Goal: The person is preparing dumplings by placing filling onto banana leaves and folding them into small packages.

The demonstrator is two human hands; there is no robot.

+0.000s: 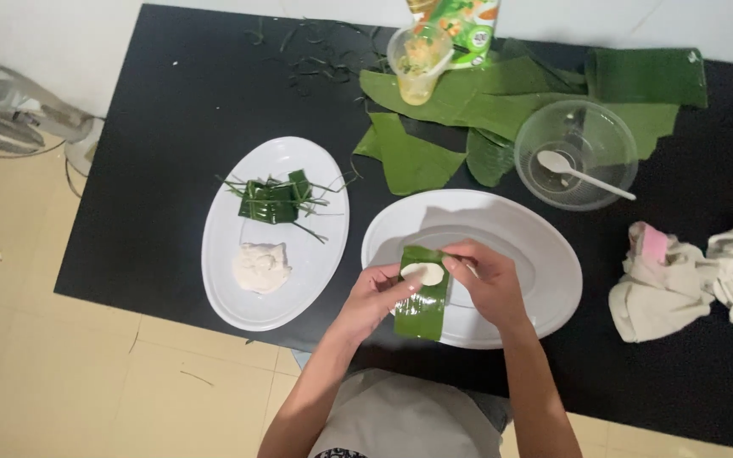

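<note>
Green leaf strip (422,309), white dough disc (422,273), white oval plate (545,254), black table (171,102).

Package: a printed pouch (456,25) stands at the far edge of the black table (171,127), cut off by the top of the frame.
Colours: bright green with orange and white patches.
Shape: flat-sided and upright; only its lower part shows.
Neighbours: just beside a clear plastic cup (418,59) to its left, and against the spread banana leaves (485,102) at its foot.
Labels, signs, screens: nothing else of the kind in view.
</note>
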